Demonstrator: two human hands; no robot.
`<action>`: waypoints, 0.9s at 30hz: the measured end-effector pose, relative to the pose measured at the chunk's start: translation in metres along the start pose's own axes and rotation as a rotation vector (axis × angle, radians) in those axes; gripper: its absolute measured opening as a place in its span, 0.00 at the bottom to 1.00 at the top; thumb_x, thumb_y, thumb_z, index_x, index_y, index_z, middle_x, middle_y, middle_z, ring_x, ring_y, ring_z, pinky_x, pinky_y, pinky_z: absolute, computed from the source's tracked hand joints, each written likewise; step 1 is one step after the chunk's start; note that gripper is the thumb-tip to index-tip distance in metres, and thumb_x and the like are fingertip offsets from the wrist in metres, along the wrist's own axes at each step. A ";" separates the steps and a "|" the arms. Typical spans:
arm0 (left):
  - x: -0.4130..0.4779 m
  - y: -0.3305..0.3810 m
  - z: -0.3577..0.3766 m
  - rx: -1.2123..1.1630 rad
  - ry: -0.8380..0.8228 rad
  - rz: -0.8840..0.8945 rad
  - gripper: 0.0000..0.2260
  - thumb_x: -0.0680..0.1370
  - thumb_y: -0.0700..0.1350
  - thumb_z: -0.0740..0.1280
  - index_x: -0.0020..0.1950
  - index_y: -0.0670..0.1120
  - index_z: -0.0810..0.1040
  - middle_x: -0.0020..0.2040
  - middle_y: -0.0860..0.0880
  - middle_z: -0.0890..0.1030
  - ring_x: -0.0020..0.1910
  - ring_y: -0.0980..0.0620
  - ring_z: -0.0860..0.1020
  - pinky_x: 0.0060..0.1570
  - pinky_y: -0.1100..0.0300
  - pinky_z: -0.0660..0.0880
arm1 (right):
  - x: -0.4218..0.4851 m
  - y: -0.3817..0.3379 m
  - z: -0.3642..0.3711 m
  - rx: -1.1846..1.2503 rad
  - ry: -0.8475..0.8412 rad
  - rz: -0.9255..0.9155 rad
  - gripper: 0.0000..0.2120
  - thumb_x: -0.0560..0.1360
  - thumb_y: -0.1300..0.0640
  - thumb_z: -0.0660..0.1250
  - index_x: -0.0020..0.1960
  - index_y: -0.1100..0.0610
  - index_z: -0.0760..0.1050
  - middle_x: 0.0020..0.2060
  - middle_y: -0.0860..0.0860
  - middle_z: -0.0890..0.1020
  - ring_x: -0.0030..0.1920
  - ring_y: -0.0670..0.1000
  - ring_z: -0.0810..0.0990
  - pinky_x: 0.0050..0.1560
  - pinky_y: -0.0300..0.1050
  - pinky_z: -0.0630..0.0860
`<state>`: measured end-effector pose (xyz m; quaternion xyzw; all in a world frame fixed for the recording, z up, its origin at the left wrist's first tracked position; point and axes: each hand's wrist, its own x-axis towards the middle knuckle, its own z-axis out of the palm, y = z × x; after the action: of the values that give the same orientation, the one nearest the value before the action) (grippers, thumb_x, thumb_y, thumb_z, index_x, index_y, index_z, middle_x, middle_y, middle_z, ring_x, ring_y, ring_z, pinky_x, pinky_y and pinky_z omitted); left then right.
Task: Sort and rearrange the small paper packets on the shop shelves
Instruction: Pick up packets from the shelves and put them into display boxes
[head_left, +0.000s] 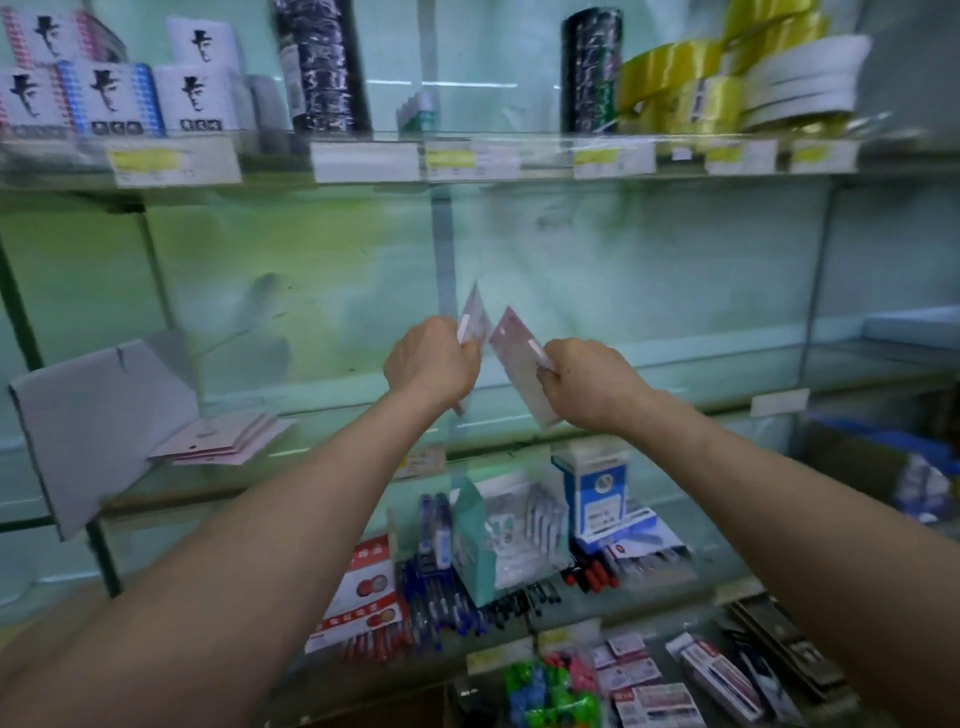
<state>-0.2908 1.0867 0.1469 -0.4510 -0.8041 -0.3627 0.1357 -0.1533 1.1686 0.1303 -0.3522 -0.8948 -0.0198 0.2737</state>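
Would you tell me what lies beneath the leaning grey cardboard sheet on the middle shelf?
Fanned pink paper packets poke out beneath the grey cardboard sheet; anything further under is covered.

Soft, cool, greenish light fills the shelves (675, 179), rather dim, with no hard shadows. A pale streak of glare lies on the back panel (470, 67), and the yellow tape rolls (675, 78) gleam. Motion blur smears everything: the price labels (363, 161) are unreadable, and the left packet (475, 314) in the left hand (431, 364) and the right packet (517, 358) in the right hand (587, 384) look soft-edged. The wide lens bows the shelf edges.
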 end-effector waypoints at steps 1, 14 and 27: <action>-0.006 0.010 0.002 -0.001 -0.007 0.011 0.13 0.78 0.48 0.59 0.46 0.40 0.77 0.48 0.39 0.81 0.48 0.38 0.79 0.39 0.56 0.70 | -0.009 0.010 -0.006 0.001 0.007 0.016 0.09 0.78 0.58 0.57 0.52 0.60 0.73 0.52 0.61 0.79 0.51 0.62 0.77 0.41 0.45 0.66; -0.121 0.141 0.049 -0.017 -0.178 0.187 0.09 0.77 0.48 0.61 0.44 0.44 0.75 0.43 0.44 0.78 0.42 0.42 0.75 0.38 0.57 0.69 | -0.169 0.114 -0.076 -0.075 -0.005 0.274 0.09 0.78 0.56 0.57 0.48 0.59 0.74 0.51 0.61 0.80 0.52 0.62 0.78 0.43 0.46 0.67; -0.230 0.268 0.112 0.314 -0.148 0.699 0.08 0.79 0.46 0.61 0.49 0.50 0.81 0.50 0.48 0.80 0.58 0.45 0.71 0.61 0.48 0.60 | -0.316 0.201 -0.138 -0.490 -0.174 0.576 0.08 0.78 0.56 0.61 0.54 0.57 0.74 0.51 0.56 0.80 0.47 0.58 0.77 0.42 0.46 0.66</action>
<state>0.0699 1.1098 0.0668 -0.6967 -0.6551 -0.1337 0.2599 0.2308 1.0922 0.0565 -0.6442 -0.7480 -0.1253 0.0987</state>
